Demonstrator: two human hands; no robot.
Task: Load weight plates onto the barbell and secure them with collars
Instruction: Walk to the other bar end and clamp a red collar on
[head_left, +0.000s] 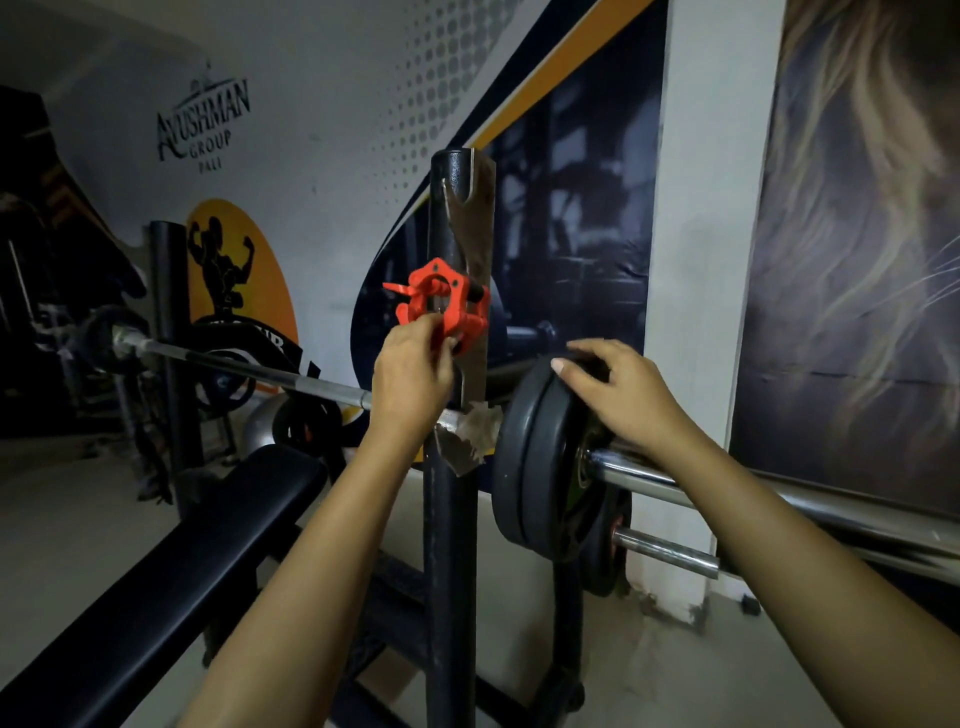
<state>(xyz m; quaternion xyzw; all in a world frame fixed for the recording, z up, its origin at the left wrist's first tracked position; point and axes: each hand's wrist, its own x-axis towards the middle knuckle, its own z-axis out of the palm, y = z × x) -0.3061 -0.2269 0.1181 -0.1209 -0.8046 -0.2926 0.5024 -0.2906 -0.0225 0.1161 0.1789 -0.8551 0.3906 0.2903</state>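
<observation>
While our left hand (410, 364) pinches the red collars (441, 306) mid-frame, our right hand (618, 395) lies spread on the plates (535, 467) loaded on the barbell (727, 483).

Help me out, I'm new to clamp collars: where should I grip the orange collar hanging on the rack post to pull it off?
Grip the orange collar by its lower ring body, where the left hand already pinches it, not by the thin lever sticking out left. It seems to hang on a short peg on the rack post, so come from the near side and draw it toward you, probably.
</observation>
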